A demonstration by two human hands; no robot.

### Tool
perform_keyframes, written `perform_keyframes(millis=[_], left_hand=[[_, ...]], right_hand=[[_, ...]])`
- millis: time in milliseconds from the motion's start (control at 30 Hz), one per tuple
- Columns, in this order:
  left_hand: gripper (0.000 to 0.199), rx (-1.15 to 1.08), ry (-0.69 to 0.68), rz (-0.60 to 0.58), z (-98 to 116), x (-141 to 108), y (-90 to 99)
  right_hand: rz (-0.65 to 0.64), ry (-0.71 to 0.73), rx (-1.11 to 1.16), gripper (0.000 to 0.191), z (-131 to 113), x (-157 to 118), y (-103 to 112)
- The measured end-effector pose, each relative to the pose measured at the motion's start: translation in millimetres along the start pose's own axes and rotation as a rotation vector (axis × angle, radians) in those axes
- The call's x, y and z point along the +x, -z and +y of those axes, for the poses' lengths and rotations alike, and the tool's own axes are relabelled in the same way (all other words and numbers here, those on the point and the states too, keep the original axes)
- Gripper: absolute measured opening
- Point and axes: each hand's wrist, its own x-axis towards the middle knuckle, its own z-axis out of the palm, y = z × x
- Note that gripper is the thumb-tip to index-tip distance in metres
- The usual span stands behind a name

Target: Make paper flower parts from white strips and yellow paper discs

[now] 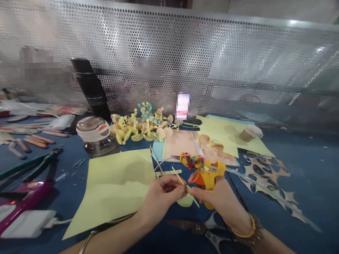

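A thin pale-yellow strip (178,175) is pinched in my left hand (167,192), slanting down to the right past the fingertips. My right hand (213,196) is wrapped round a yellow glue gun (211,173) with an orange trigger, and its thumb and finger meet the strip beside my left fingertips. Colourful bits cover the gun's front, and its metal nozzle points left. Under the hands lies a pale-green rounded piece (185,201). A large yellow-green sheet (121,184) lies left of my left hand.
Scissors (199,227) lie near the front edge. Behind are a lidded jar (96,139), small paper figures (138,128) and a perforated metal screen (155,42). Pliers (40,163) and a purple device (33,194) lie left. Cut paper scraps (268,175) and a paper roll (250,133) are right.
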Motion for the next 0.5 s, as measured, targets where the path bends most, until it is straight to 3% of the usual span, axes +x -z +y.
perform_keyframes(millis=[500], left_hand=[[0.015,0.139,-0.032,-0.006,-1.4,-0.4,0.4]], right_hand=[[0.005,0.001,-0.031,0.02,8.1,-0.8,3.5]])
